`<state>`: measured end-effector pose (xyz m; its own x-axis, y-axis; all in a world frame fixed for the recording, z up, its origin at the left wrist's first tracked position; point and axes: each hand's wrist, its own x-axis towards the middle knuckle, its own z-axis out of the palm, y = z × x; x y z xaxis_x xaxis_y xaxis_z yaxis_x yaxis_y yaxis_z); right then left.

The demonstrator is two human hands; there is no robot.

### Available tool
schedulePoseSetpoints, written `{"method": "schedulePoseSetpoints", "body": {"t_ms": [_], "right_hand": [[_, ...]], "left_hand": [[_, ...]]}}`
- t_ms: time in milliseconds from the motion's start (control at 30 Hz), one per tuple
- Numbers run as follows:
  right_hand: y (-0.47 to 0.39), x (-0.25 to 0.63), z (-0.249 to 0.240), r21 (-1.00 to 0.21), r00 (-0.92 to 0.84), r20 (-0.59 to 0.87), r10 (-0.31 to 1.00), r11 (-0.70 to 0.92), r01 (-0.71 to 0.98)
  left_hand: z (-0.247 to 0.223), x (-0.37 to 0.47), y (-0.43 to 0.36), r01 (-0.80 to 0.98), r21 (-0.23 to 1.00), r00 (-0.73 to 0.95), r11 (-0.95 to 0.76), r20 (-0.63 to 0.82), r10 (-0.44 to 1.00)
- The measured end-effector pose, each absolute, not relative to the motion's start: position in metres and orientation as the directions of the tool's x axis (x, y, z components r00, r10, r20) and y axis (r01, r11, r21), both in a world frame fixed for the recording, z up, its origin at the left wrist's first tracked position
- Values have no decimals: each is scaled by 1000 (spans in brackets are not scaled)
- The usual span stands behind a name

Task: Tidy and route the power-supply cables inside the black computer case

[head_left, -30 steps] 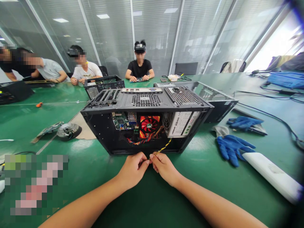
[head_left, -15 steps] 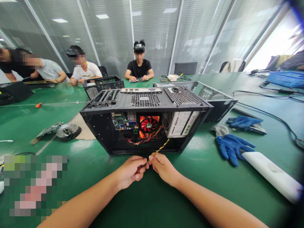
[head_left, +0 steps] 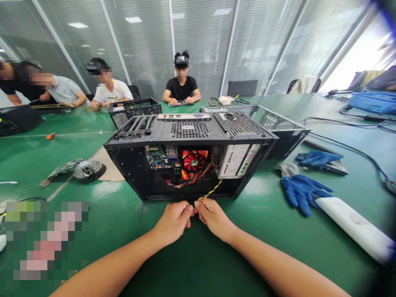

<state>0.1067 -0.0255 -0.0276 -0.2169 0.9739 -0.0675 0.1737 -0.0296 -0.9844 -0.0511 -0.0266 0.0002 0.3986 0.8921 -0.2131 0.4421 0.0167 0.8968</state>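
Observation:
An open black computer case point(head_left: 188, 142) lies on the green table, its inside facing me. Within it are a red fan point(head_left: 194, 162), a circuit board point(head_left: 159, 157) and a labelled power supply point(head_left: 236, 161). A twisted yellow-and-black cable point(head_left: 213, 189) runs from beneath the power supply toward me. My right hand point(head_left: 213, 216) pinches this cable in front of the case. My left hand point(head_left: 175, 220) is closed on the cable's near end, almost touching the right; the very tip is hidden by the fingers.
Blue gloves point(head_left: 305, 192) and a long white object point(head_left: 354, 227) lie at the right. Another case point(head_left: 287, 140) stands behind. A round metal part point(head_left: 89, 170) is at the left. Several people sit across the table, one holding a board point(head_left: 181, 102).
My left hand has rolled over, its back now turned more upward and its fingers tucked under. My right hand has hardly moved and still pinches the cable.

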Motion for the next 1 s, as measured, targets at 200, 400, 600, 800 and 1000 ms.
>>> {"method": "schedulePoseSetpoints", "body": {"t_ms": [200,400,600,800,1000], "right_hand": [[-25,107,-32,-985,-234,-70,970,-30,170],[-25,106,-29,-983,-204,-57,977,-19,184],[-25,105,-25,-986,-204,-95,974,-64,153],[-24,108,-30,-988,-243,-86,966,-52,145],[-25,108,-31,-987,-265,-86,960,-46,153]], "left_hand": [[-2,-53,-18,188,888,467,419,-456,757],[2,-52,-26,534,835,358,-133,-80,930],[3,-53,-31,607,737,350,-297,88,933],[0,-52,-24,446,892,376,69,-257,890],[2,-52,-18,165,878,465,449,-470,750]]}}
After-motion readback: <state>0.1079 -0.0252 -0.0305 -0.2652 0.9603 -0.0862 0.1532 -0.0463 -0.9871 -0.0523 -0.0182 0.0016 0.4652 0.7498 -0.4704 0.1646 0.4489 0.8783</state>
